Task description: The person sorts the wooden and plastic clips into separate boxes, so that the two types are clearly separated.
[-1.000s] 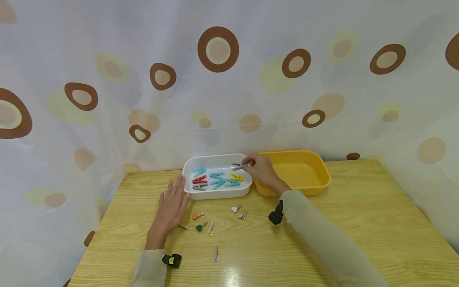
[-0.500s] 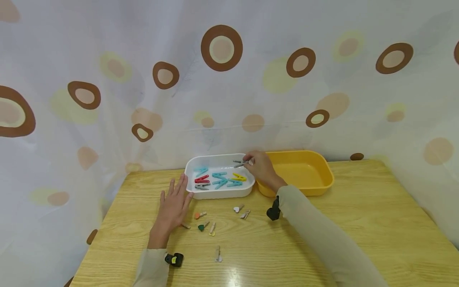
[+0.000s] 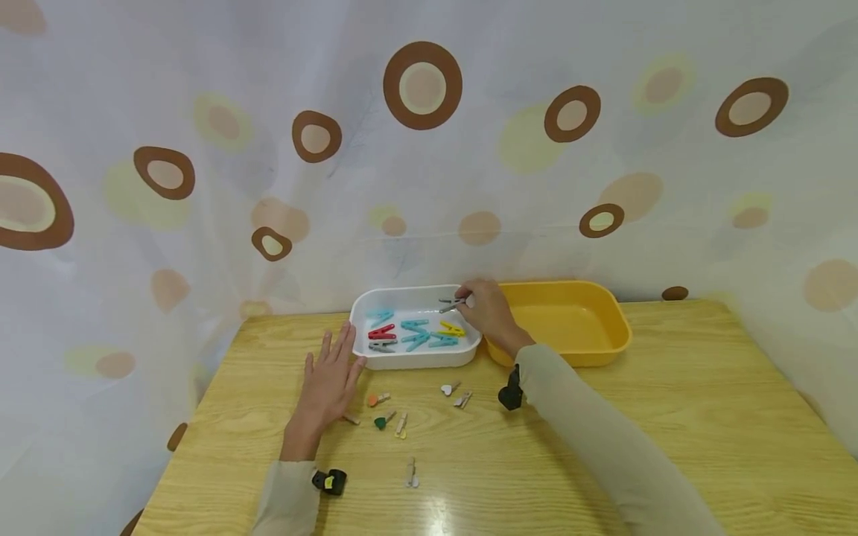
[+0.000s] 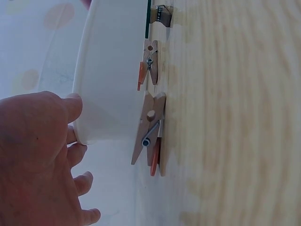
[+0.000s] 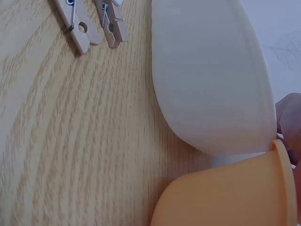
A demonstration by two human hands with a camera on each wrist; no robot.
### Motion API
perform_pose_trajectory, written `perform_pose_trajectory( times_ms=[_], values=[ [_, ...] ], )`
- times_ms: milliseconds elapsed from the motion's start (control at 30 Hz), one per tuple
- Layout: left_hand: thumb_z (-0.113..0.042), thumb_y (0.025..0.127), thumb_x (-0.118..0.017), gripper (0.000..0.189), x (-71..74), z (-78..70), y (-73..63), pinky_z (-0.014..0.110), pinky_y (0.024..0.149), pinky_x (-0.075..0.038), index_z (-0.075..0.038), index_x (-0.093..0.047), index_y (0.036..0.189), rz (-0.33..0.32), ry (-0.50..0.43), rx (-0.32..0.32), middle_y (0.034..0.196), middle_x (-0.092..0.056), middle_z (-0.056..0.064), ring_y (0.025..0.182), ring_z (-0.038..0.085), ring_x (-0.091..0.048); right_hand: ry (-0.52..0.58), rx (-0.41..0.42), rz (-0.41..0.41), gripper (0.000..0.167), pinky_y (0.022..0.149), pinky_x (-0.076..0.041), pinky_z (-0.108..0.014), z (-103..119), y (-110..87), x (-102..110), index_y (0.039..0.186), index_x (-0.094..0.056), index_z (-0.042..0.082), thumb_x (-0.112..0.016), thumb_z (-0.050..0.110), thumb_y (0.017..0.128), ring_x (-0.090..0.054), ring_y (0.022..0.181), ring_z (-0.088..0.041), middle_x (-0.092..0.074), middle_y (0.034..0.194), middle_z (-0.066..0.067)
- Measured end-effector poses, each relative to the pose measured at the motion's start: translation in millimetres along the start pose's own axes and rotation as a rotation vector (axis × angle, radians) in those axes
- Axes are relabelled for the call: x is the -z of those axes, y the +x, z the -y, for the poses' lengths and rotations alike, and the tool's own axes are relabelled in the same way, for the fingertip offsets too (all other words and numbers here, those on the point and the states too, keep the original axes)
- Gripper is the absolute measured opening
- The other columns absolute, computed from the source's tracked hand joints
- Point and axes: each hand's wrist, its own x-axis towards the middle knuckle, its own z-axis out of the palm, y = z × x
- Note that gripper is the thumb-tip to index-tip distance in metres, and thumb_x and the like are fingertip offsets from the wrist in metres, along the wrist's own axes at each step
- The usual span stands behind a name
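Note:
My right hand pinches a grey clothespin above the right end of a white plastic tray. In the right wrist view only part of that hand shows behind the tray rims, and the clothespin is hidden. My left hand touches the tray's left end with its fingers spread; the left wrist view shows the thumb and fingers against the rim. Inside the tray lie several turquoise clothespins, a red clothespin, another grey clothespin and a yellow clothespin.
A yellow tray stands beside the white one on the right. Several small wooden clothespins with coloured shapes lie in front, among them an orange one, a green one and a white heart one. Behind the wooden table hangs a patterned curtain.
The head view has shifted slightly, so the scene sits a little further right. My right hand has moved only slightly with the grey clothespin; my left hand stays at the white tray.

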Motion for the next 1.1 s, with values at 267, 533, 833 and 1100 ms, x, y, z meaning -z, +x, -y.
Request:
perform_pose_trajectory(
  times_ms=[267,533,833,1100],
  values=[
    [-0.036,0.112,-0.040,0.065,0.8,-1.9,0.4,0.075,0.115,-0.012,-0.005,-0.018,0.164,0.023,-0.008,0.005,0.171,-0.015,0.010,0.155,0.043,-0.010,0.014,-0.002,0.017,0.019,0.104,-0.047,-0.043,-1.8,-2.8,2.5,0.113,-0.071,0.003,-0.074,0.007,0.094,-0.054,0.106,-0.029,-0.065,0.112,-0.010],
    [-0.035,0.112,-0.040,0.064,1.0,-1.8,0.8,0.075,0.115,-0.011,-0.004,-0.018,0.164,0.010,-0.023,-0.001,0.171,-0.016,0.011,0.155,0.044,-0.011,0.090,-0.006,0.047,0.023,0.098,-0.051,-0.041,-6.3,-9.7,12.8,0.120,-0.069,0.002,-0.069,0.009,0.098,-0.054,0.104,-0.028,-0.062,0.118,-0.010],
    [-0.035,0.112,-0.040,0.065,2.0,-2.4,0.2,0.075,0.115,-0.010,-0.004,-0.017,0.164,0.023,-0.032,0.011,0.171,-0.015,0.012,0.155,0.044,-0.010,0.087,0.064,0.020,0.034,0.102,-0.050,-0.049,-1.5,-31.9,39.2,0.127,-0.066,-0.003,-0.071,0.013,0.097,-0.060,0.113,-0.034,-0.065,0.125,-0.018],
    [-0.036,0.112,-0.037,0.065,1.6,-0.4,-0.2,0.076,0.114,-0.013,-0.005,-0.015,0.165,0.011,-0.026,-0.007,0.171,-0.014,0.014,0.154,0.046,-0.009,0.081,0.113,0.014,0.048,0.098,-0.051,-0.058,-1.6,-66.5,68.0,0.139,-0.059,0.001,-0.073,0.020,0.097,-0.056,0.124,-0.040,-0.059,0.140,-0.017]
  ],
)
